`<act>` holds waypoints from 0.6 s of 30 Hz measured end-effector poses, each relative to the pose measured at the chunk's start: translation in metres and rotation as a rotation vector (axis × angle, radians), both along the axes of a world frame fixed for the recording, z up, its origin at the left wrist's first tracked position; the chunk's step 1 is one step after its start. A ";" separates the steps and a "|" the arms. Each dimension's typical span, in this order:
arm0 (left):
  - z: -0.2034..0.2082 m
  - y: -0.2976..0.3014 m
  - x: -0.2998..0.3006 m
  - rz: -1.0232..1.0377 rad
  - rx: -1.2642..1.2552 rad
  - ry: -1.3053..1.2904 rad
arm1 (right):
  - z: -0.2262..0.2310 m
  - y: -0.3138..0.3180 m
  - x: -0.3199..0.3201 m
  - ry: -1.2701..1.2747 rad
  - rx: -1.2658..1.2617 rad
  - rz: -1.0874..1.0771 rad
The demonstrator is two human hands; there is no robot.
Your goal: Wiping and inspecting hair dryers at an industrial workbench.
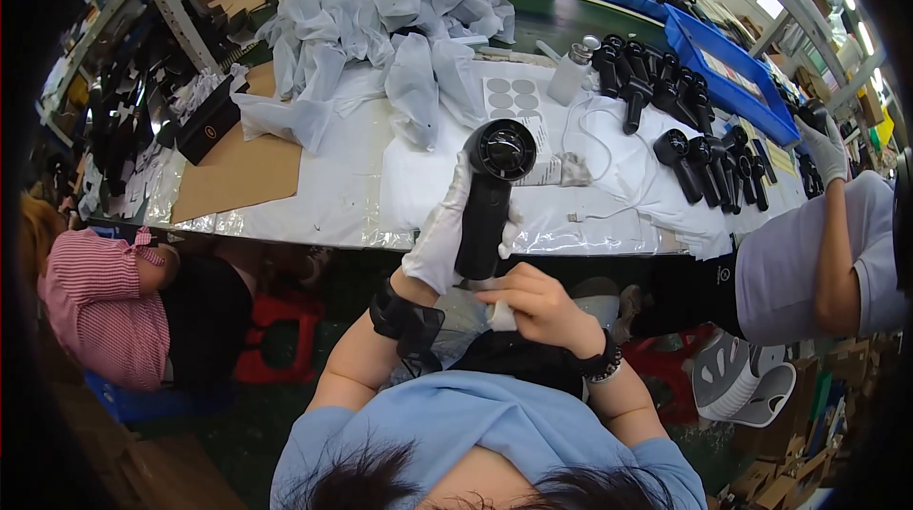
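Note:
A black handheld fan (pixel 485 215) is upright in front of me, its round grille at the top and its handle pointing down toward me. My left hand (pixel 437 244), in a white glove, is wrapped round the handle, with gloved fingertips showing on its right side. My bare right hand (pixel 542 305) has its fingers pinched together at the handle's bottom end. A small white piece (pixel 500 316) shows under those fingers; whether it is cloth or a finger cover I cannot make out. What the fingertips pinch is hidden.
Filled translucent bags (pixel 412 82) are heaped at the back left, by a brown cardboard sheet (pixel 238 172). Several black fans (pixel 699 163), a pump bottle (pixel 571 72), a white cable (pixel 618 210) and a sticker sheet (pixel 514 96) lie to the right. People sit on both sides.

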State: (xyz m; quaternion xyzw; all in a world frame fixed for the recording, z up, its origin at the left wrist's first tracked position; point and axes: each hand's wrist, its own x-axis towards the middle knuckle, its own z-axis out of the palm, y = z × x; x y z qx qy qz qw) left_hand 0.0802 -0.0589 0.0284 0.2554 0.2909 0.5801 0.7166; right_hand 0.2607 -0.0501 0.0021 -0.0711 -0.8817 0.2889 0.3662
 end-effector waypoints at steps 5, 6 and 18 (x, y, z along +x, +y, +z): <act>0.013 -0.006 0.002 -0.100 0.033 -0.057 | 0.013 0.024 0.021 0.005 -0.210 -0.211; 0.016 -0.009 0.004 -0.116 0.069 -0.072 | 0.018 0.029 0.023 0.030 -0.276 -0.292; 0.010 -0.005 0.023 0.560 0.476 0.997 | 0.041 0.036 0.014 0.587 -0.394 -0.484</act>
